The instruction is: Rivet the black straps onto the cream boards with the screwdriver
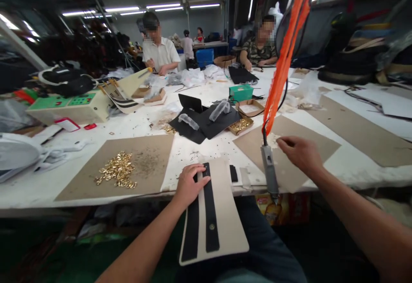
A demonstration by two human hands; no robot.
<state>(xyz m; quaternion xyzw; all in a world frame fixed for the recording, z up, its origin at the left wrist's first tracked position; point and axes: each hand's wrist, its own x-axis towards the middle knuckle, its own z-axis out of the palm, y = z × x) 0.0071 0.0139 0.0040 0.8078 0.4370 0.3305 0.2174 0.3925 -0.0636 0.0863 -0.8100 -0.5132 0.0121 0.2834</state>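
Note:
A cream panel (227,214) with black straps (210,214) leans from the table's front edge down over my lap. My left hand (189,184) grips its upper left part, with thumb and fingertips on the longer strap. Near that strap's lower end sits a small round metal piece (211,227). My right hand (302,154) is above a brown board (289,176), its fingertips pinched together beside a scatter of small pale pieces (273,139). Whatever those fingertips hold is too small to make out. Between my hands a grey electric screwdriver (269,169) hangs on an orange cord (283,55).
Gold metal fittings (119,169) lie heaped on a left board (86,180); more fill a small box (240,125). Black sheets (206,124) with clear plastic pieces lie mid-table. A green-topped machine (71,105) stands left. Two co-workers (161,53) sit across the table.

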